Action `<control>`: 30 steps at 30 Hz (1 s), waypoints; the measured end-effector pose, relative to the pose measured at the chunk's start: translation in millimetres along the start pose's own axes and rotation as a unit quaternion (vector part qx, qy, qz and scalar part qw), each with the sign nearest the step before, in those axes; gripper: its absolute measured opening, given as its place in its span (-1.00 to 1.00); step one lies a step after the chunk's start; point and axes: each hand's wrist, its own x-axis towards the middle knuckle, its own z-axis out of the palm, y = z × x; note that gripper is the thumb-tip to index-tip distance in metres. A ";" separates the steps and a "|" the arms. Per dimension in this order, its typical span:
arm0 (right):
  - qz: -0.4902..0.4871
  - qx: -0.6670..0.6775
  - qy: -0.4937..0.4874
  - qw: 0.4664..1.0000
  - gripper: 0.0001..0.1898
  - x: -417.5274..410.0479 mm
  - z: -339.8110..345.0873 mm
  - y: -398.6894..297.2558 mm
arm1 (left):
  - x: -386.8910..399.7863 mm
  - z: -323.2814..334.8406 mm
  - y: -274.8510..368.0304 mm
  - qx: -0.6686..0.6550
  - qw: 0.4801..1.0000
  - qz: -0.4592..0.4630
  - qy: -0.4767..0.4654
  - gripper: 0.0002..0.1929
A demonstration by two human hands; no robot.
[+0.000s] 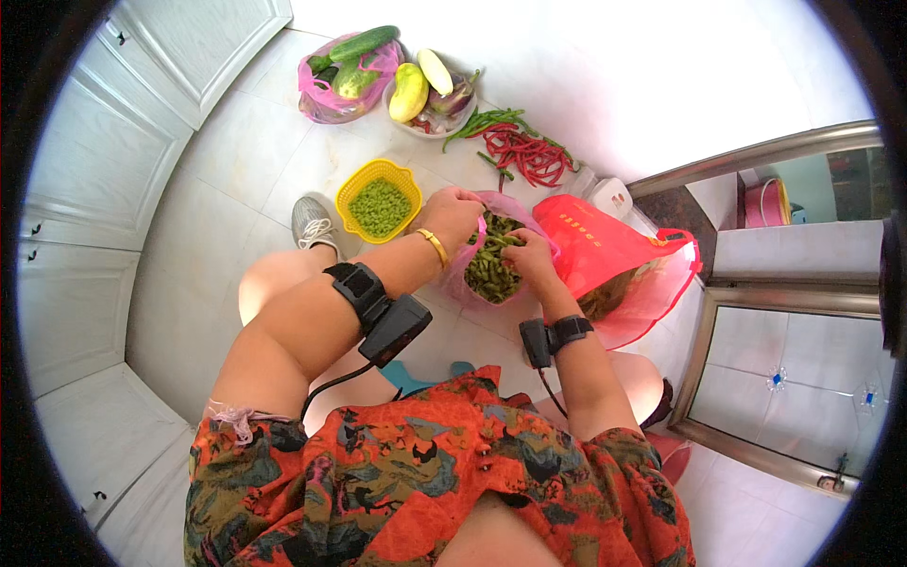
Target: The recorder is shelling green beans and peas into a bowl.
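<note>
My left hand (455, 215) is curled at the upper left rim of a pink plastic bag (464, 283). Its fingertips are partly hidden, so whatever lies between them does not show. Green soybean pods (492, 273) fill the bag. From the right, my right hand (533, 256) reaches over the pods, with thumb and fingers pinched on a green pod (507, 244). Left of the bag, a yellow plastic basket (343, 191) holds shelled green beans (379, 208); my left forearm passes close to its lower right side.
A red bag (588, 234) stands open beside my right hand. Farther off lie red chilies (528, 156), green chilies (496, 120), a bowl (443, 131) with an eggplant (453, 98), and a bag of cucumbers (333, 106). White cabinets (92, 156) line the left; a metal-framed door (708, 354) is at right.
</note>
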 end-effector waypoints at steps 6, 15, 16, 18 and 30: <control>-0.064 0.058 -0.017 0.996 -0.76 -27.8 -22.9 -31.3 | -31.9 17.7 26.5 0.022 0.985 -0.049 -0.162 -0.86; -0.080 0.147 -0.040 0.985 -0.79 -60.3 -42.0 -62.8 | -28.0 29.9 15.0 -0.017 0.986 -0.058 -0.156 -0.74; -0.080 0.150 -0.040 0.985 -0.79 -62.9 -43.5 -65.2 | -28.9 29.7 16.4 -0.014 0.986 -0.059 -0.154 -0.74; -0.041 0.202 -0.096 0.974 -0.78 -68.2 -46.2 -71.5 | -30.6 29.2 18.7 -0.073 0.960 -0.127 -0.240 -0.80; 0.051 0.394 -0.081 0.914 -0.82 -52.7 -56.7 -59.6 | -22.2 31.7 24.4 -0.135 0.957 -0.184 -0.179 -0.87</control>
